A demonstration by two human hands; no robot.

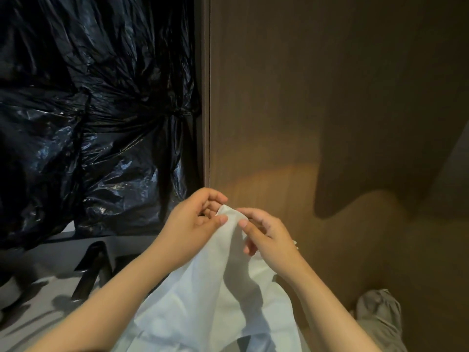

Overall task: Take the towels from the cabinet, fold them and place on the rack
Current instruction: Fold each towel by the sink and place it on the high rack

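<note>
white towel (223,288): held up in mid-air at its top corner, in front of the person's body, low centre of the head view. the rest of the cloth hangs down loose and creased between the two forearms and runs out of the bottom edge of the view. left hand (195,222): thumb and curled fingers (222,219) pinch the corner from the left side. right hand (264,232): thumb and forefinger pinch the same corner from the right, other fingers curled loosely under the cloth. the two hands are just beside each other, with only the fold of cloth between the thumbs. behind the hands: brown wooden panel (330,97), upright, with a broad shadow across its right part. left of the panel's edge: dark opening filled with crumpled black plastic bags (101,110), glossy, one knotted near the panel edge. lower left, below the bags: dark frame (94,265) on a pale grey floor; cannot tell what it belongs to. bottom right: grey trouser leg (378,316).
</note>
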